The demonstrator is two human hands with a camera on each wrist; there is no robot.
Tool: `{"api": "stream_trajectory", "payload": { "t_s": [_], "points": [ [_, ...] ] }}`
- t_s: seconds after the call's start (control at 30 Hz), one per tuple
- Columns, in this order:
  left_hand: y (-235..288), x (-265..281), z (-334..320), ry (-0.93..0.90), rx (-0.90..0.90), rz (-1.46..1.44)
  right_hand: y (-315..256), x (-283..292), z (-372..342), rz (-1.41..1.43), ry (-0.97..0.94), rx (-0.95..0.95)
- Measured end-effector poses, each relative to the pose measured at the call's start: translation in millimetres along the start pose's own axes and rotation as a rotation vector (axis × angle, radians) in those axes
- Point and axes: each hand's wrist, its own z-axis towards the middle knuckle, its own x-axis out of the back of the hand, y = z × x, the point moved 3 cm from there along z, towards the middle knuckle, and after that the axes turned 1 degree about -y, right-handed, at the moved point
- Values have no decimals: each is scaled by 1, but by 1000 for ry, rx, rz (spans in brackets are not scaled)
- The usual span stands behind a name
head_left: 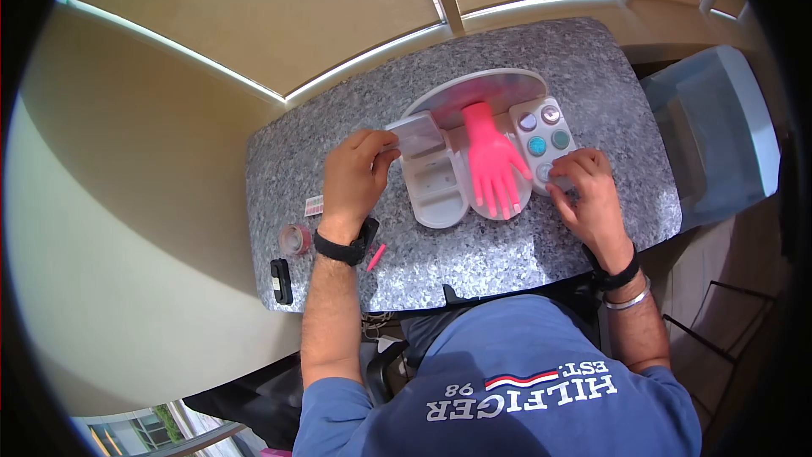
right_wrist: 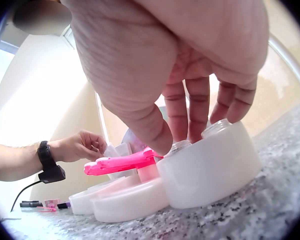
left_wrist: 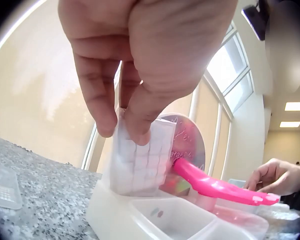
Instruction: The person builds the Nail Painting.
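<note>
1. Left hand (head_left: pixel 353 182): thumb and fingers closed in a pinch on the top edge of a clear case (left_wrist: pixel 142 162). The remaining fingers are bent and partly hidden behind the thumb.
2. Clear case: stands upright below the left fingertips, its face divided into a grid of small cells. It lies at the far end of the left tray (head_left: pixel 438 218), whose open compartments are nearer the person.
3. Right hand (head_left: pixel 592 203): fingers bent and pointing down, thumb set apart from them. Thumb and fingertips close round the front jar (head_left: pixel 544 171); how firmly, I cannot tell.
4. Front jar: sits in the right tray (right_wrist: pixel 207 170), between thumb and fingers, its clear rim just above the white surface. Four more jars, two of them turquoise or teal, sit farther back in that tray.
5. Model hand (head_left: pixel 493 156): bright pink, between the two side trays, fingers toward the person. Neither hand is seen touching it.
6. Round mirror (head_left: pixel 499 89): upright behind the model hand.
7. Left part of table (head_left: pixel 474 262): pink pen (head_left: pixel 376 257), round pink container (head_left: pixel 294 239) and black case (head_left: pixel 282 281).
</note>
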Motion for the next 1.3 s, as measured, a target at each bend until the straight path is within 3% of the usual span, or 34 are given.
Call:
{"api": "stream_trajectory", "payload": {
  "t_s": [0.1, 0.2, 0.3, 0.7, 0.8, 0.9, 1.0, 1.13, 1.3],
  "points": [
    [5, -6, 0, -22, 0, 163, 0, -1, -1, -6, -1, -1],
    [10, -11, -3, 50, -92, 186, 0, -1, -1, -2, -15, -11],
    [14, -13, -6, 64, -74, 212, 4, -3, -2, -12, -8, -4],
    [16, -16, -10, 38, -87, 117, 0, -3, 1, -33, -33, -35],
    [6, -7, -19, 67, 12, -82, 2, -4, 2, -47, -43, -29],
    [-11, 18, -36, 98, 256, -90, -1, -2, 3, -47, -45, -31],
    [-48, 39, -66, 108, 627, -42, 0, -3, 3, -53, -51, -33],
    [-115, 48, -124, 140, 656, 189, 1, -3, 6, -58, -56, -26],
    [-129, 56, -143, 94, 748, 294, 1, -4, 7, -70, -61, -18]
  ]
}}
